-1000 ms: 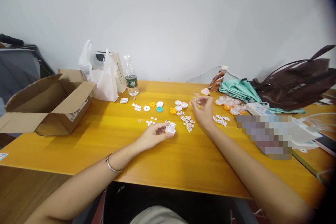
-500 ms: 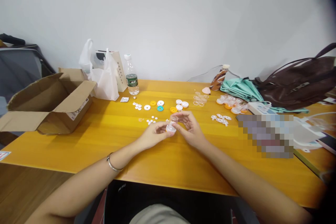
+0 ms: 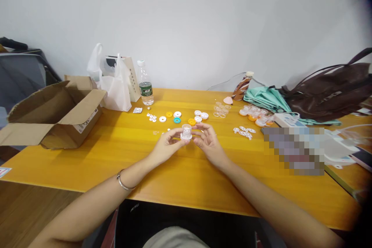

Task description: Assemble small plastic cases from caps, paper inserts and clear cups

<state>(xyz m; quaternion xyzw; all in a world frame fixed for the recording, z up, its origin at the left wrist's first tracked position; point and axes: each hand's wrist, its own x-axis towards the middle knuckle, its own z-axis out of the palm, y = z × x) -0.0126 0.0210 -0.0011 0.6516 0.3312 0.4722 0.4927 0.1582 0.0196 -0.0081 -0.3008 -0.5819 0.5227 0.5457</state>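
Both of my hands meet over the middle of the yellow table. My left hand and my right hand pinch a small white and clear plastic piece between their fingertips, lifted a little above the tabletop. Just behind it lie round plastic discs: white discs, an orange disc, a teal disc and a yellow disc. Small white flat parts are scattered to the right. Several clear rings lie further back.
An open cardboard box sits at the left edge. White plastic bags and a water bottle stand at the back. Assembled orange and clear pieces, a teal cloth and a brown bag occupy the back right.
My right hand came back from the clear rings at the back to my left hand. Both hands then raised the small piece slightly off the table.
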